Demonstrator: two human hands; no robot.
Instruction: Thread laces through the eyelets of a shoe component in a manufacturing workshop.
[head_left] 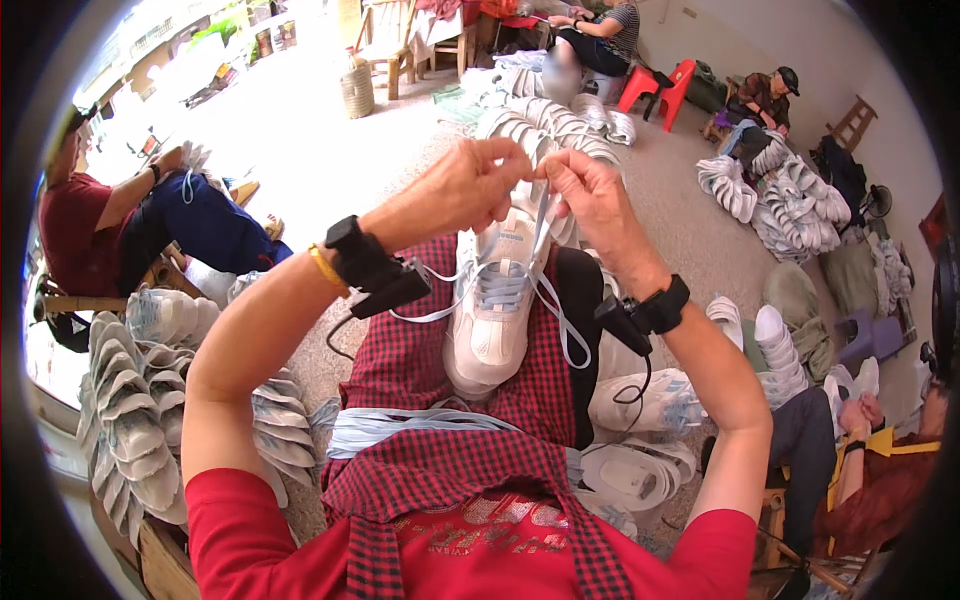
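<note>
The white shoe point(492, 320) lies on the red checked cloth point(400, 360) over the person's lap, toe toward the body and collar pointing away. Pale blue laces point(505, 290) cross the upper part of the shoe, and loose ends hang off both sides.

The left hand point(462, 187) is raised above the shoe's collar — its thumb and fingertips are pressed together, pinching a lace end. The right hand point(590, 195) sits just beside it, fingertips nearly touching the left, also pinching a lace end point(541, 215) that runs down to the shoe. Each wrist carries a black band with a small device and cable.

A bundle of spare laces point(400, 425) rests across the lap, near the shoe's toe. Stacks of white shoes point(135, 420) stand on the person's left — more lie on the floor ahead.
</note>
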